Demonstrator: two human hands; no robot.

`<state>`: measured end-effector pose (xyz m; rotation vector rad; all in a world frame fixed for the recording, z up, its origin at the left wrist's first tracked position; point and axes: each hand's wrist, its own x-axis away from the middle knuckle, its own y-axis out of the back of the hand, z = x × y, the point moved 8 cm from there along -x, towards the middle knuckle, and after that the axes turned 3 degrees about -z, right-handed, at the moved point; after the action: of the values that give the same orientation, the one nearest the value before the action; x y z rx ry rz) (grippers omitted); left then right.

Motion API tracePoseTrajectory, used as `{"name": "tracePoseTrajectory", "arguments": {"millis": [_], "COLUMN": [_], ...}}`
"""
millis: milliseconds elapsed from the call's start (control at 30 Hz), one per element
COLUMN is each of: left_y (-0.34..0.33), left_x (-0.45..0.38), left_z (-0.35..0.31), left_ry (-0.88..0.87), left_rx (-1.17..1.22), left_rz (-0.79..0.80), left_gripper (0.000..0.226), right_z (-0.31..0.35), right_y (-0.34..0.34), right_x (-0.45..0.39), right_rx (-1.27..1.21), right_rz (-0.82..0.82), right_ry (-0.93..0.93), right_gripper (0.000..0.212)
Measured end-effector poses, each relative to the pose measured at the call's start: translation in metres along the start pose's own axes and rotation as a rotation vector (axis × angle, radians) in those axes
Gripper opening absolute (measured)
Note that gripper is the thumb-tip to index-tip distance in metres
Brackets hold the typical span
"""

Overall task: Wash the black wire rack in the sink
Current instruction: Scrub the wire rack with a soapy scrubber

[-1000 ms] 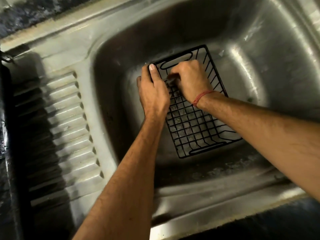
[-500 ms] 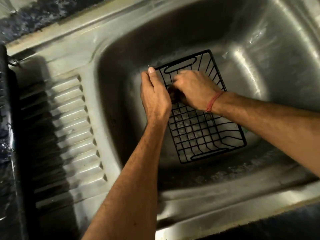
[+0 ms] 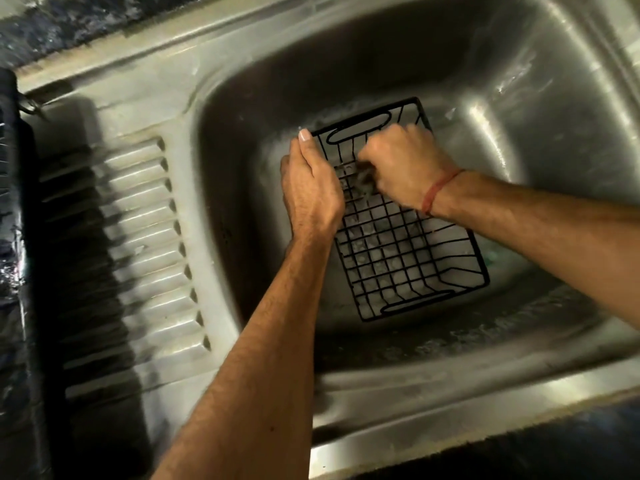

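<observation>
The black wire rack (image 3: 398, 251) lies on the floor of the steel sink (image 3: 519, 109), a shallow basket of grid wire with raised sides and a looped handle slot at each short end. It sits askew to the basin, its far end toward the back wall and its near end toward the front lip.

From the head view, the left hand (image 3: 311, 192) grasps the rack's left rim near the far corner: the thumb lies straight along the top wire with its nail at the corner, while the fingers wrap over the outer side, mostly hidden. The right hand (image 3: 401, 164) is inside the rack at its far end, fingers curled tight around a small dark scrubber (image 3: 362, 181) pressed against the grid floor; the scrubber is blurred and largely covered by the hand, so its kind cannot be told. A red thread band (image 3: 440, 190) circles the right wrist.

Pale suds or wet patches show through the grid squares in the middle of the rack. To the left of the basin runs the ribbed draining board (image 3: 145, 237), partly in shadow. A dark speckled counter (image 3: 69, 22) borders the sink at the top left.
</observation>
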<state>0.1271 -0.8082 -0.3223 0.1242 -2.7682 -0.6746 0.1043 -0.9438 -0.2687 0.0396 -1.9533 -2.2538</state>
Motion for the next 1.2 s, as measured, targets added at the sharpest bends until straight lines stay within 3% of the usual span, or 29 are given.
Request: {"name": "tracePoseTrajectory", "arguments": {"millis": [67,133,367,533,667,900,1100,1200], "left_y": [0.0,0.002,0.002,0.003,0.004,0.003,0.002,0.004], "left_x": [-0.001,-0.004,-0.009,-0.015,-0.019,-0.023,-0.022,-0.024], "left_z": [0.0,0.002,0.0,-0.002,-0.002,0.0,0.002,0.003], "left_ry": [-0.006,-0.02,-0.04,-0.056,-0.063,-0.09,-0.075,-0.067], "left_rx": [0.001,-0.012,-0.078,-0.09,-0.078,-0.095,-0.095,-0.066], "left_rz": [-0.008,-0.029,-0.059,-0.059,-0.048,-0.033,-0.038,-0.058], "left_gripper": [0.047,0.048,0.046,0.047,0.047,0.052,0.049,0.054], "right_z": [-0.004,0.008,0.043,0.01,0.018,0.051,0.011,0.02], "right_y": [0.004,-0.002,-0.007,0.011,0.012,-0.007,0.019,0.013], "right_x": [-0.013,-0.01,0.056,-0.003,-0.006,0.066,-0.025,-0.022], "right_rx": [-0.043,-0.089,0.087,0.033,0.034,0.089,0.139,0.153], "right_rz": [-0.072,-0.021,0.332,0.099,0.047,0.395,0.129,0.124], "right_ry": [-0.087,-0.077,0.287,0.073,0.002,0.305,0.049,0.046], "right_gripper": [0.008,0.007,0.015,0.015,0.013,0.025,0.018,0.016]}}
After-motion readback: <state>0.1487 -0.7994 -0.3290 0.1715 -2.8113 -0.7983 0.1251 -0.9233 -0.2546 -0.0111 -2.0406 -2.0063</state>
